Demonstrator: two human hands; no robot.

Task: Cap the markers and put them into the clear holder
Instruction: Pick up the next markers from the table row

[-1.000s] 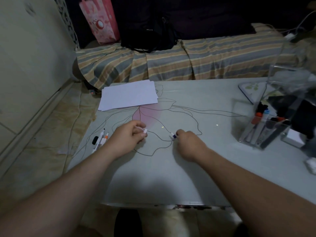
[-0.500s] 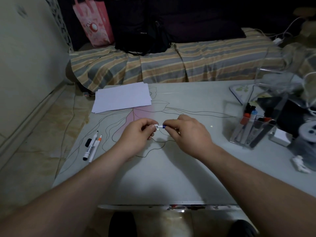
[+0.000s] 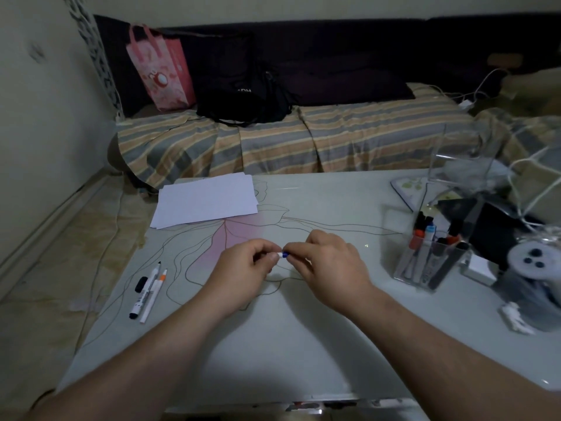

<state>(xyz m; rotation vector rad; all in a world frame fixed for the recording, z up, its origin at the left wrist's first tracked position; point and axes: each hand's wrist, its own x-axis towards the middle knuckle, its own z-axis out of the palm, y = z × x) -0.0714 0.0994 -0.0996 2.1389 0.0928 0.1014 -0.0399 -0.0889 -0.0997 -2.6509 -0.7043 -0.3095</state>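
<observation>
My left hand (image 3: 246,268) and my right hand (image 3: 326,264) meet above the middle of the table. Between their fingertips is a small marker: the left pinches its white barrel (image 3: 277,255), the right pinches its blue cap (image 3: 285,254). Most of the marker is hidden by my fingers. The clear holder (image 3: 431,262) stands at the right with several capped markers leaning in it. At the left edge lie a black-tipped marker (image 3: 145,291) and an orange-banded marker (image 3: 154,294), side by side and uncapped, with a loose black cap (image 3: 140,284) beside them.
A stack of white paper (image 3: 206,200) lies at the table's back left. A dark box (image 3: 498,229), white cables, a spool (image 3: 531,261) and a small white box (image 3: 481,267) crowd the right edge. Behind the table is a striped bed with a pink bag (image 3: 161,71) and a black bag (image 3: 243,98).
Both hands rose from the table and came together. The blue cap in my right hand now meets the white barrel in my left; one second ago they were apart.
</observation>
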